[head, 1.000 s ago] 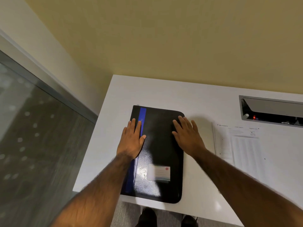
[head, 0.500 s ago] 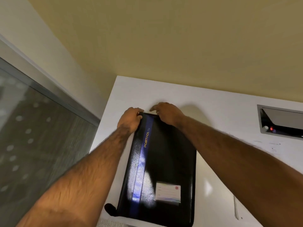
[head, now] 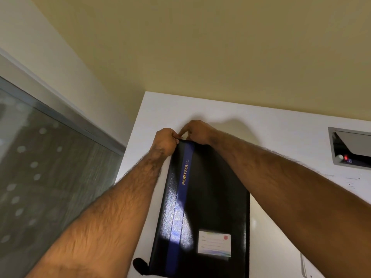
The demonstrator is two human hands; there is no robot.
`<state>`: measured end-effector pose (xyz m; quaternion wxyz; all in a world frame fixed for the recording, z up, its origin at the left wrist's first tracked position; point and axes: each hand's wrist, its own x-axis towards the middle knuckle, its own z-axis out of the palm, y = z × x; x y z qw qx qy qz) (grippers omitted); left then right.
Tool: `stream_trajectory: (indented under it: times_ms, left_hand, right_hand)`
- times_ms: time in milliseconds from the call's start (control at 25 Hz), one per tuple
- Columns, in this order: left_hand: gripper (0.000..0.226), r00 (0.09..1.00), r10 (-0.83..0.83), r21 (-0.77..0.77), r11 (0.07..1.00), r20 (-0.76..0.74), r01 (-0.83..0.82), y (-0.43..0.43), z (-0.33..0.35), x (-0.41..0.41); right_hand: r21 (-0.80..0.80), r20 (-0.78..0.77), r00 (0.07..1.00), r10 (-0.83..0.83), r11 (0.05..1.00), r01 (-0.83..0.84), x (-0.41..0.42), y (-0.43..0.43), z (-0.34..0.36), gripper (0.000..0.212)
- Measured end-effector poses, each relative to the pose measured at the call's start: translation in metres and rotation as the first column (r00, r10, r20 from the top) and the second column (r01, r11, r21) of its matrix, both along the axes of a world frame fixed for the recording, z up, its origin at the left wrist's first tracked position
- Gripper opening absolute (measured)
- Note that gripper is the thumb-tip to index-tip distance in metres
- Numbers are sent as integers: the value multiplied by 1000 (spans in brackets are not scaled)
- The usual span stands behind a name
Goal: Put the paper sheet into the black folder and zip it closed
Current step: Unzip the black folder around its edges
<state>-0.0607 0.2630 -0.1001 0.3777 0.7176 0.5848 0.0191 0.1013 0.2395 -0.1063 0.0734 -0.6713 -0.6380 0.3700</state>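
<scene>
The black folder [head: 210, 197] lies flat and closed on the white table [head: 271, 127], with a blue stripe marked PORTFOLIO and a white label near its near end. My left hand [head: 163, 143] grips the folder's far left corner, fingers curled over the edge. My right hand [head: 197, 131] is at the far edge beside it, its fingertips pinching something small there, apparently the zip pull. The paper sheet [head: 304, 265] shows only as a thin white edge at the lower right, partly hidden by my right forearm.
A recessed grey power box [head: 349, 149] with a red light sits in the table at the right. A yellow wall runs behind the table. A glass panel [head: 50, 177] stands to the left of the table's left edge.
My hands went from lying flat on the folder's cover to its far edge. The left now grips the corner and the right pinches at the edge. The view moved closer and left.
</scene>
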Motion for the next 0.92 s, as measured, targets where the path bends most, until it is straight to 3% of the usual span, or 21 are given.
stream_trajectory:
  times_ms: [280,640,760,920]
  left_hand:
    - [19,998,-53,6,999,-46,53,3,8,8]
    - [16,999,-34,-25,999,36,35,4,11,3]
    - [13,998,-27,-33,999,58,28,4,10,1]
    - [12,997,-13,-40,999,71,16,5,9,0]
  right_hand:
    - [17,119,988,100,995,-102,-5,10,2,18]
    - [-148,94,962,257,959,-242,3,18,18,37]
    - [-233,-34,990,139,962,-143,11,18,15,28]
    - [-206,-165,986,-17,978,-18,15,13,11,14]
